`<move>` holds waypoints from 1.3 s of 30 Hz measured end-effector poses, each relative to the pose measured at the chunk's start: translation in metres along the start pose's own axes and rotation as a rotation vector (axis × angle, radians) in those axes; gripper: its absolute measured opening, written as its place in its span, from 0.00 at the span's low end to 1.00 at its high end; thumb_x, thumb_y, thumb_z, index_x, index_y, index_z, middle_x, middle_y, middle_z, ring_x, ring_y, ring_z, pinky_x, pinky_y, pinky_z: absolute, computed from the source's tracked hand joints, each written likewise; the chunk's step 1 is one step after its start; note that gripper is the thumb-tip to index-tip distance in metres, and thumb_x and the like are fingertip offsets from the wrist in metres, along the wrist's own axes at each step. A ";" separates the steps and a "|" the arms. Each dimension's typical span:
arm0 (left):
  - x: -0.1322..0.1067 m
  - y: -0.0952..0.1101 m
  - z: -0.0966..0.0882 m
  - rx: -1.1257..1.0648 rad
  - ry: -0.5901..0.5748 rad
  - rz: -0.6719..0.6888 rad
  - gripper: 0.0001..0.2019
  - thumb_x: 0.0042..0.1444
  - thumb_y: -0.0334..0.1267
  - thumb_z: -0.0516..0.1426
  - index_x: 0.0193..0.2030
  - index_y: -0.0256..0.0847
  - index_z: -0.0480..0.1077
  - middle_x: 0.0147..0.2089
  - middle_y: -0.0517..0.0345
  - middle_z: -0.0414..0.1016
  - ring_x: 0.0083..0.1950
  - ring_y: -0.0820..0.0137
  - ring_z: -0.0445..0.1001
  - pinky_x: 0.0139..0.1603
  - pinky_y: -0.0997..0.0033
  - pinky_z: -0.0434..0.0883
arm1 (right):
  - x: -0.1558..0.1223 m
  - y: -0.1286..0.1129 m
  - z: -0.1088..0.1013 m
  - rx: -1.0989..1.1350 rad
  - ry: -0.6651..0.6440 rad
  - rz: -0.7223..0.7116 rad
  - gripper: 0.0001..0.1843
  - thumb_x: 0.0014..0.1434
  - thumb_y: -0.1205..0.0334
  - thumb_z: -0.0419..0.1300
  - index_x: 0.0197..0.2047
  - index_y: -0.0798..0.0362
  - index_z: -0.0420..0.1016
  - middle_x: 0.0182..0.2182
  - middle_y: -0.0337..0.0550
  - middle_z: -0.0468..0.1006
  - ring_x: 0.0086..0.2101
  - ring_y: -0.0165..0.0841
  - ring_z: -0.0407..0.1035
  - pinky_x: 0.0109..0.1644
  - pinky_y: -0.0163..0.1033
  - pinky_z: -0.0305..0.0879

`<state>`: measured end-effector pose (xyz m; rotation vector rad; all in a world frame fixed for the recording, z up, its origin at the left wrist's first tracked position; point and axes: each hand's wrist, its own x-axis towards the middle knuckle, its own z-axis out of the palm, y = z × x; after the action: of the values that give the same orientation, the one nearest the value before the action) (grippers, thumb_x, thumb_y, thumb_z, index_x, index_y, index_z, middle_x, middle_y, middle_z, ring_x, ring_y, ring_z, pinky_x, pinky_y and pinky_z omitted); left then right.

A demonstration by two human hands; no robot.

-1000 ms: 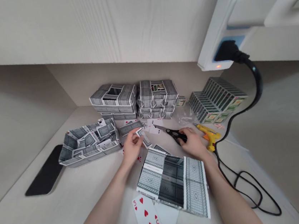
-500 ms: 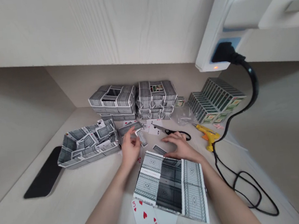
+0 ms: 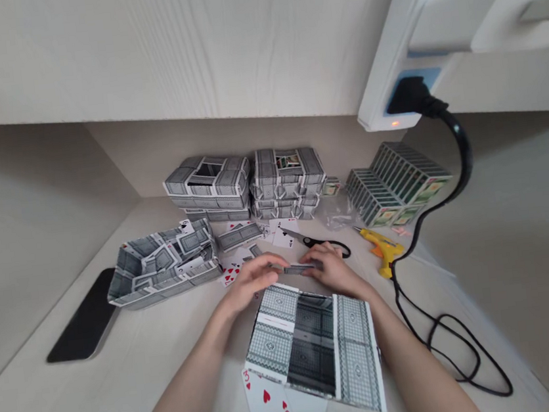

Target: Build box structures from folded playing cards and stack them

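My left hand and my right hand face each other just beyond a box made of playing cards. Between their fingertips is a narrow patterned card piece, pinched at its two ends. The box has a dark see-through window across its middle and lies tilted in front of my wrists. Under its near edge stick out large playing cards, one a three of hearts. Beyond my right hand lie scissors with black handles. More loose cards lie past my left hand.
An open card-built tray holding folded cards stands left, by a black phone. Several card boxes are stacked at the back. At right are a yellow glue gun, its black cord and green-striped stacks.
My left hand has moved right and nearer, leaving a card piece by the loose cards. Both hands now meet at the narrow card piece, which has been lifted more upright.
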<state>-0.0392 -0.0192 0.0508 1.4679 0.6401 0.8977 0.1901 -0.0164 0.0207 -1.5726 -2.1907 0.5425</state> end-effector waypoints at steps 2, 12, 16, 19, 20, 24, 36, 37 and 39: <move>-0.002 0.005 0.002 0.006 -0.137 -0.012 0.16 0.47 0.43 0.59 0.43 0.39 0.72 0.48 0.50 0.71 0.51 0.59 0.68 0.52 0.61 0.63 | 0.000 0.000 0.000 -0.009 -0.001 0.018 0.07 0.53 0.60 0.61 0.37 0.48 0.75 0.37 0.43 0.74 0.42 0.40 0.60 0.43 0.44 0.49; 0.001 0.010 0.001 -0.009 -0.296 -0.024 0.11 0.47 0.34 0.56 0.37 0.39 0.77 0.50 0.50 0.73 0.54 0.57 0.67 0.56 0.59 0.59 | 0.000 0.005 0.003 -0.001 0.029 0.007 0.05 0.49 0.63 0.62 0.32 0.51 0.71 0.35 0.43 0.73 0.40 0.39 0.62 0.41 0.42 0.50; 0.000 0.009 0.003 -0.014 -0.260 -0.002 0.10 0.48 0.34 0.54 0.33 0.39 0.77 0.49 0.50 0.74 0.54 0.57 0.68 0.56 0.57 0.59 | -0.001 0.007 0.002 0.156 0.120 0.012 0.06 0.52 0.59 0.59 0.29 0.52 0.69 0.27 0.39 0.72 0.32 0.34 0.64 0.39 0.39 0.54; -0.002 0.006 0.004 -0.013 -0.220 0.011 0.10 0.49 0.34 0.54 0.34 0.38 0.77 0.46 0.48 0.75 0.53 0.56 0.69 0.56 0.56 0.60 | -0.001 0.011 0.001 0.312 0.235 0.068 0.10 0.53 0.54 0.57 0.29 0.52 0.67 0.25 0.38 0.70 0.27 0.31 0.62 0.33 0.35 0.56; -0.002 0.005 0.003 -0.006 -0.204 0.020 0.10 0.50 0.35 0.54 0.34 0.38 0.77 0.45 0.48 0.76 0.53 0.56 0.68 0.56 0.56 0.60 | -0.001 0.013 0.000 0.352 0.268 0.091 0.11 0.53 0.52 0.57 0.30 0.52 0.67 0.24 0.37 0.69 0.26 0.31 0.62 0.31 0.35 0.56; -0.003 0.006 0.001 0.067 -0.155 0.106 0.09 0.51 0.37 0.56 0.34 0.39 0.77 0.47 0.49 0.75 0.58 0.56 0.63 0.59 0.55 0.57 | 0.000 0.017 -0.001 0.449 0.339 0.173 0.16 0.52 0.47 0.56 0.28 0.52 0.66 0.20 0.35 0.65 0.23 0.29 0.58 0.26 0.33 0.53; -0.018 0.036 0.019 0.579 -0.295 0.144 0.10 0.53 0.41 0.55 0.40 0.44 0.73 0.51 0.54 0.72 0.61 0.63 0.60 0.60 0.63 0.58 | 0.000 0.014 -0.006 0.857 0.360 0.331 0.22 0.47 0.43 0.59 0.38 0.49 0.59 0.15 0.31 0.67 0.11 0.26 0.53 0.14 0.31 0.46; -0.019 0.036 0.020 0.600 -0.251 0.124 0.10 0.54 0.41 0.55 0.40 0.44 0.73 0.50 0.54 0.73 0.59 0.64 0.63 0.58 0.64 0.59 | 0.000 0.013 -0.008 0.884 0.363 0.333 0.23 0.47 0.43 0.59 0.38 0.49 0.59 0.16 0.31 0.69 0.10 0.25 0.52 0.14 0.31 0.45; -0.020 0.034 0.021 0.647 -0.129 0.064 0.10 0.55 0.42 0.53 0.39 0.44 0.72 0.47 0.55 0.75 0.55 0.65 0.67 0.54 0.67 0.63 | -0.002 0.012 -0.012 0.931 0.402 0.326 0.22 0.47 0.44 0.60 0.38 0.50 0.59 0.16 0.32 0.70 0.11 0.24 0.52 0.14 0.31 0.46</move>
<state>-0.0371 -0.0511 0.0820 2.1129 0.8353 0.6598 0.2063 -0.0137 0.0249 -1.3229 -1.1016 1.0384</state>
